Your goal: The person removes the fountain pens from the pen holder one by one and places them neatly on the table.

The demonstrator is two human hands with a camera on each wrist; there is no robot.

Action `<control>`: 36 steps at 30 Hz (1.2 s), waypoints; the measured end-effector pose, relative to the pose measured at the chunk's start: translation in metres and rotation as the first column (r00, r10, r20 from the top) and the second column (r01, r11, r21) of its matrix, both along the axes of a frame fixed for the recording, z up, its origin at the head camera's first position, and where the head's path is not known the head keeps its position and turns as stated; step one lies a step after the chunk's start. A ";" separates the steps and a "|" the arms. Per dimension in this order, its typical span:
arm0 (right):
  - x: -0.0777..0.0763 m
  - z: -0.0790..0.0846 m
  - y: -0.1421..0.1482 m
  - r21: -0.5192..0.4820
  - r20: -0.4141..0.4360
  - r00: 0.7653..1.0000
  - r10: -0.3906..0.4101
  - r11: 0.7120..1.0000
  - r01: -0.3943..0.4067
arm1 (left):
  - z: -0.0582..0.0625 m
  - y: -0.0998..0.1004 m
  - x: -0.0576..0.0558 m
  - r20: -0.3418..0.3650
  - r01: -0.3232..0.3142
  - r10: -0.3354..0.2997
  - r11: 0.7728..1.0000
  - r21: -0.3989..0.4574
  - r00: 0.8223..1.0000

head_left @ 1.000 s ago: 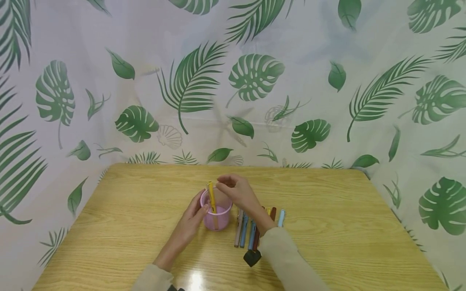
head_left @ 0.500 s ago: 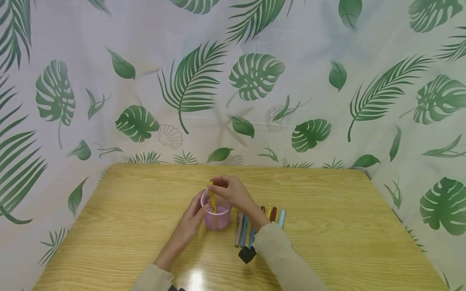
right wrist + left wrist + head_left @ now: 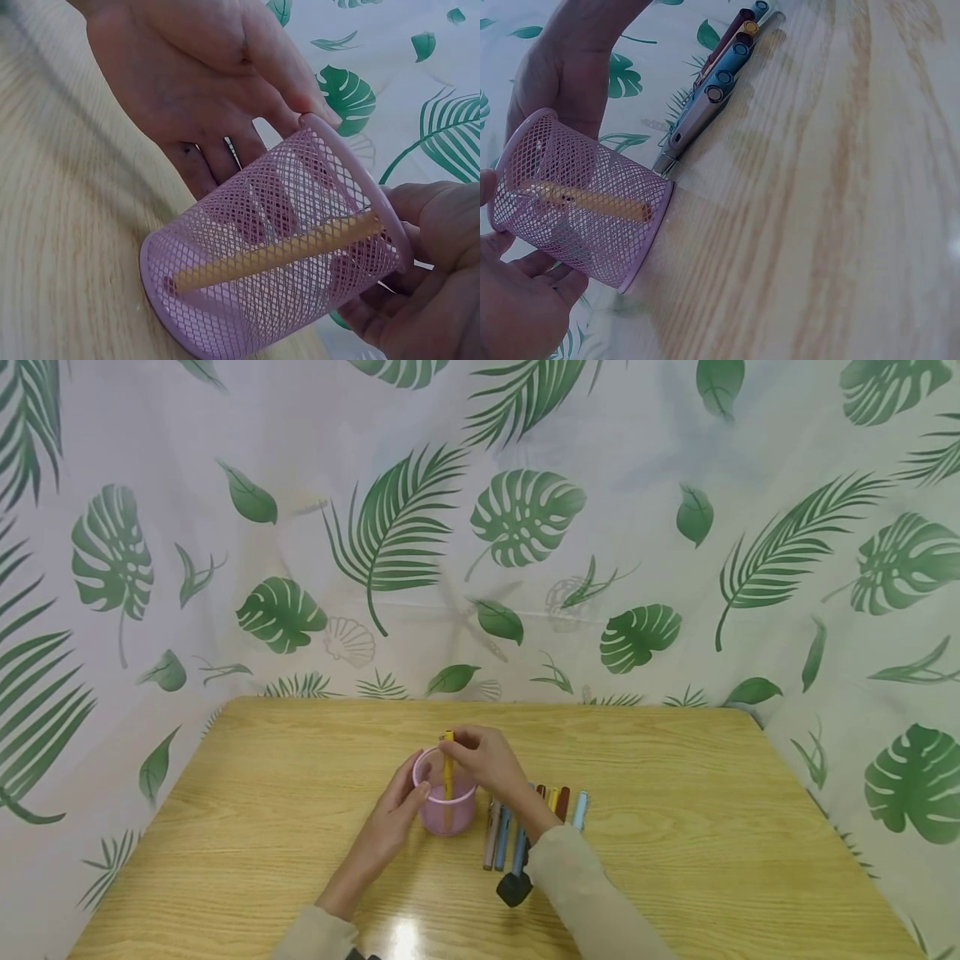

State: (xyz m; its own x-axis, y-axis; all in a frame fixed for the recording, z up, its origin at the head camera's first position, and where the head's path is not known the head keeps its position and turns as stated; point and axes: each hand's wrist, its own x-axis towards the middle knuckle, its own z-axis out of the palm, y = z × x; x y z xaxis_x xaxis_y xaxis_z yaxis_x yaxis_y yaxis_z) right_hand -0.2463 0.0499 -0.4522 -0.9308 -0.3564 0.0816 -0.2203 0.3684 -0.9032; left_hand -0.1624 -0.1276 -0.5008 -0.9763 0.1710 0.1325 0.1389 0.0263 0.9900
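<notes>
A pink mesh pen cup (image 3: 447,820) stands on the wooden table. My left hand (image 3: 390,814) grips it from the left, thumb at the front rim and fingers round the far side, as the right wrist view shows. Inside the cup a yellow pen (image 3: 448,781) stands nearly upright, its capped top above the rim. My right hand (image 3: 491,766) pinches that top between thumb and fingers over the cup's right side. Through the mesh in the right wrist view, the yellow pen (image 3: 277,251) reaches down close to the cup's base.
Right of the cup lies a row of several pens, among them a greyish pen (image 3: 491,843), blue ones and a light blue pen (image 3: 581,810). My right forearm covers part of the row. A black wrist device (image 3: 514,889) hangs over its near end. Leaf-patterned cloth (image 3: 525,610) borders the table's back.
My right hand has come left to the yellow pen and pinched its top. The pen, earlier leaning left, now stands straighter and further right. My left hand stays on the cup.
</notes>
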 end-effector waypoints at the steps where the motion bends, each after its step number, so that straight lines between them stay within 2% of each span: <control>1: 0.001 -0.001 0.001 -0.021 0.010 1.000 -0.014 1.000 0.014 | 0.000 0.000 0.000 -0.001 -0.001 0.001 1.000 -0.001 1.000; 8: 0.006 -0.005 0.010 -0.152 0.038 0.997 -0.060 0.986 0.065 | -0.002 0.000 -0.001 -0.007 -0.012 0.012 1.000 -0.011 1.000; 17: 0.016 -0.004 0.018 -0.143 0.009 0.984 -0.179 0.974 0.178 | -0.001 0.000 -0.001 -0.015 -0.024 0.024 0.999 -0.022 1.000; 24: 0.021 -0.002 0.026 -0.235 0.031 0.985 -0.172 0.956 0.175 | 0.000 0.001 -0.001 -0.032 -0.022 0.022 1.000 -0.003 0.999; 31: 0.025 0.002 0.035 -0.339 0.086 0.984 -0.156 0.924 0.176 | -0.001 0.000 -0.001 -0.022 -0.014 0.014 1.000 0.005 1.000; 36: 0.027 0.004 0.042 -0.352 0.116 0.979 -0.169 0.915 0.200 | -0.002 0.000 -0.002 -0.026 -0.013 0.013 1.000 0.015 1.000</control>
